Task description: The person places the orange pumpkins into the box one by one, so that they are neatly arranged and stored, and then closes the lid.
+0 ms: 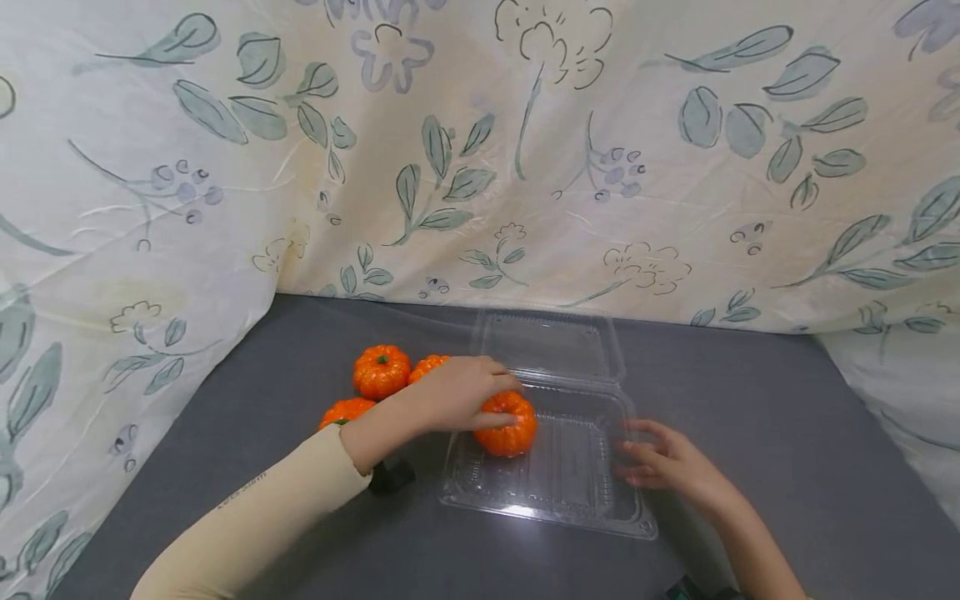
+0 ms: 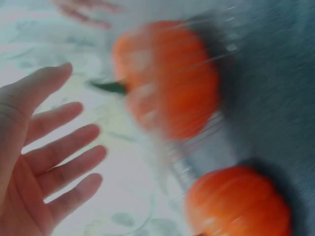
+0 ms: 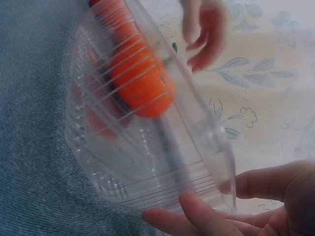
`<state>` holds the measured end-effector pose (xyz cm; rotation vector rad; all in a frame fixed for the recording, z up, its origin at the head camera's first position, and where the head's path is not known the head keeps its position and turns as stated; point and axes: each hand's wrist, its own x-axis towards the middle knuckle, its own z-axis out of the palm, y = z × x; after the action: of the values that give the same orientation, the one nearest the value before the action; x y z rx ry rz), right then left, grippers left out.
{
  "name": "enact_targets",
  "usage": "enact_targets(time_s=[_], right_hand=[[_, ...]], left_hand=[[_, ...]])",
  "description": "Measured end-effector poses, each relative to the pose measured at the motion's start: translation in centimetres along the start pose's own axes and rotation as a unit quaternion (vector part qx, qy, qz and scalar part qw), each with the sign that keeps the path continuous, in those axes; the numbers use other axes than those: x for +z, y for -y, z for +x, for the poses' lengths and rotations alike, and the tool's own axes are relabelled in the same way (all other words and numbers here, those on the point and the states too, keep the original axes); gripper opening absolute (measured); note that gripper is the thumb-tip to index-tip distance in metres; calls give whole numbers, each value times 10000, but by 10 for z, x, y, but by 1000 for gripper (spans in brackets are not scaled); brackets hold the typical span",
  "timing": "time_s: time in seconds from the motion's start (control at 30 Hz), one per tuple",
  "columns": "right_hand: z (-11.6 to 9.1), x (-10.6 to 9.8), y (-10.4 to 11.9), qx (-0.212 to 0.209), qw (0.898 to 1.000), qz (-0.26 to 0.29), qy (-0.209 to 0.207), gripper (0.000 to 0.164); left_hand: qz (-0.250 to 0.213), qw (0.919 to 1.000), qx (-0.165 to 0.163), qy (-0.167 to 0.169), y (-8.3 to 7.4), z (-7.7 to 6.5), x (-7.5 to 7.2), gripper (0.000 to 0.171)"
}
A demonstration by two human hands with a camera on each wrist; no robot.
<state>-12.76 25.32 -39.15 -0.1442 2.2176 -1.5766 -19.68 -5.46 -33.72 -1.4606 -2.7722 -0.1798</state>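
Observation:
An orange toy pumpkin [image 1: 507, 437] with a green stem sits inside the left part of a clear plastic clamshell box [image 1: 562, 512]. My left hand [image 1: 468, 392] is above this pumpkin in the head view. Its fingers [image 2: 78, 137] are spread and apart from the pumpkin [image 2: 172, 83] in the left wrist view. At the box's right side is my right hand [image 1: 667, 462], blurred. In the right wrist view, its loosely extended fingers [image 3: 197, 211] lie against the clear wall, with the thumb near the rim.
More orange pumpkins stand left of the box: one at the back [image 1: 381, 372], one partly behind my left hand [image 1: 429, 365], one partly behind the sleeve [image 1: 347, 410]. The box's lid [image 1: 547, 343] lies folded back. Floral cloth [image 1: 480, 208] hangs behind the grey tabletop [image 1: 750, 400].

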Motion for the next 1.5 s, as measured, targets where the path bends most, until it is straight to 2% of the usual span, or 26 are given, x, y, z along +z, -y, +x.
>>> enact_targets(time_s=[0.13, 0.23, 0.4, 0.53, 0.63, 0.87, 1.1, 1.27, 1.5], right_hand=[[0, 0, 0, -30, 10000, 4, 14, 59], [-1, 0, 0, -34, 10000, -6, 36, 59], [-1, -1, 0, -52, 10000, 5, 60, 59], [-1, -2, -1, -64, 10000, 14, 66, 59], [0, -2, -2, -112, 9999, 5, 109, 58], [0, -3, -4, -147, 9998, 72, 124, 58], [-1, -2, -4, -39, 9999, -5, 102, 59], [0, -1, -4, -38, 9999, -2, 95, 59], [1, -2, -3, -99, 9999, -1, 103, 59]], left_hand=[[-436, 9980, -409, 192, 1, -6, -16, 32], [-682, 9957, -543, 305, 2, -10, -23, 29], [-859, 9925, -722, 492, 7, -19, -24, 26], [-977, 9891, -929, 591, 12, -32, -23, 24], [-1091, 9859, -1117, 597, 17, -45, -24, 25], [-1195, 9832, -1318, 402, 33, -77, -25, 20], [-1491, 9736, -1723, 163, 43, -107, -26, 18], [-1551, 9698, -1882, 93, 46, -118, -29, 19], [-1281, 9678, -2162, 158, 50, -130, -25, 18]])
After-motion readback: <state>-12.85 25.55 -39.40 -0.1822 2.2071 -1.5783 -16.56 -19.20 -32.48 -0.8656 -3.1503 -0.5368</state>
